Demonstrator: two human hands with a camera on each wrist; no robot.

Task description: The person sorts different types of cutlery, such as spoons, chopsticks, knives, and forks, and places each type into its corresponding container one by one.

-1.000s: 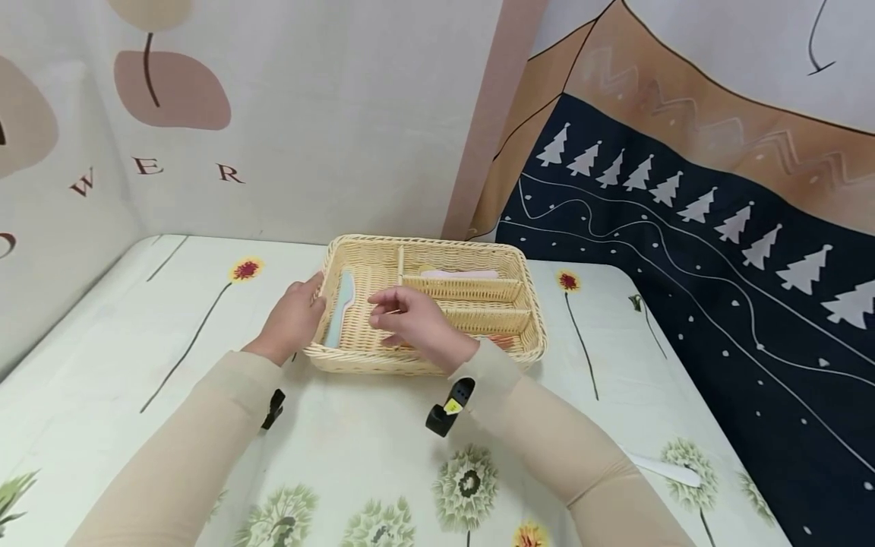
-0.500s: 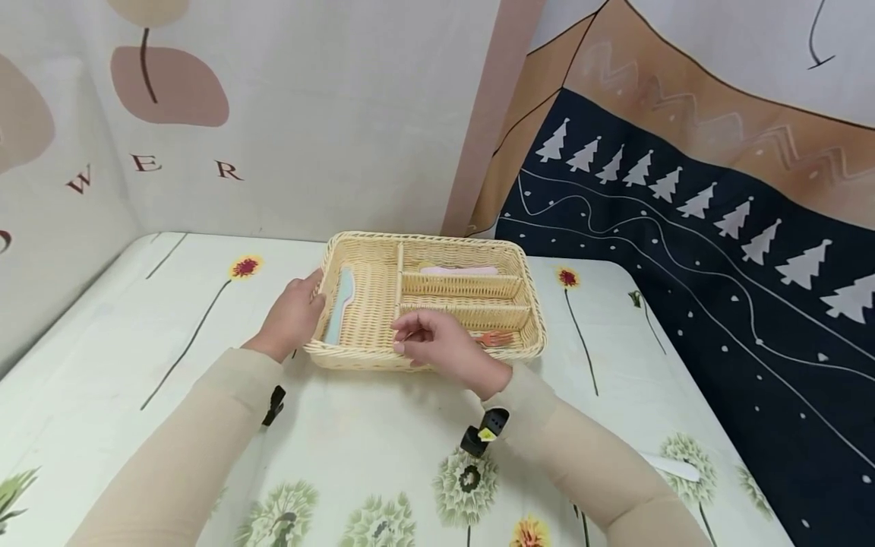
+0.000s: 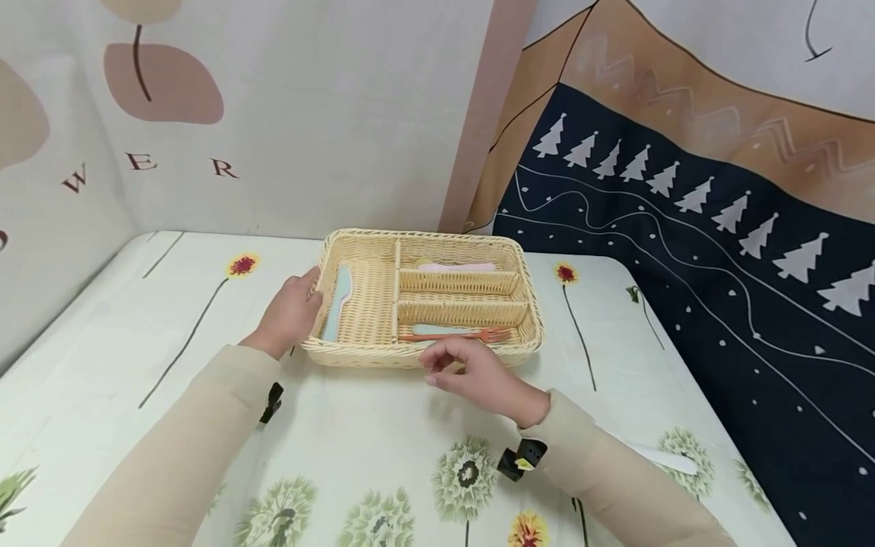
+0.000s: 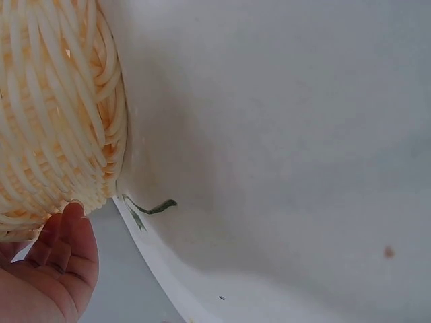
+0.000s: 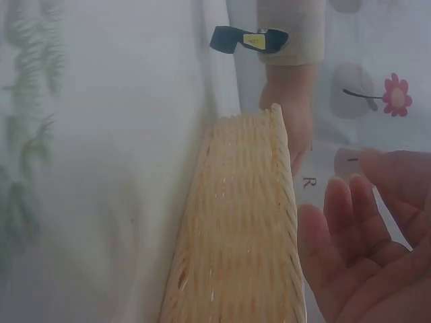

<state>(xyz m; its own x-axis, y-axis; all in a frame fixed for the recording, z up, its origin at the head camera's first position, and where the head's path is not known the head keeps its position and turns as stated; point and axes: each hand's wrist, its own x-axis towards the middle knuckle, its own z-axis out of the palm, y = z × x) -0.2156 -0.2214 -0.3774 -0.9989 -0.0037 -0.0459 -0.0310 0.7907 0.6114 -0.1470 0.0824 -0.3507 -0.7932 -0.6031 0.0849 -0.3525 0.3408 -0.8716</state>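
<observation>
A woven basket [image 3: 369, 351] with dividers stands on the table. My left hand [image 3: 285, 313] grips its left rim; in the left wrist view, fingers [image 4: 73, 232] touch the woven side. My right hand [image 3: 478, 377] hovers at the front rim with fingers loosely bent and nothing held. The front compartment holds an orange fork [image 3: 494, 335] lying over a light blue utensil [image 3: 437, 329]. A light blue knife [image 3: 336, 304] with a pink edge showing beside it lies in the left compartment. In the back compartment lies a pink utensil [image 3: 458, 267].
A white utensil handle [image 3: 673, 461] lies on the flowered tablecloth [image 3: 383, 433] at right, partly hidden by the right sleeve. A printed curtain [image 3: 307, 137] hangs directly behind the basket, and a dark tree-patterned cloth [image 3: 656, 251] borders the table on the right.
My right hand has moved from over the left part of the basket rightward and toward me, past the front rim, uncovering the fork and the light blue utensil. The left hand stays at the rim.
</observation>
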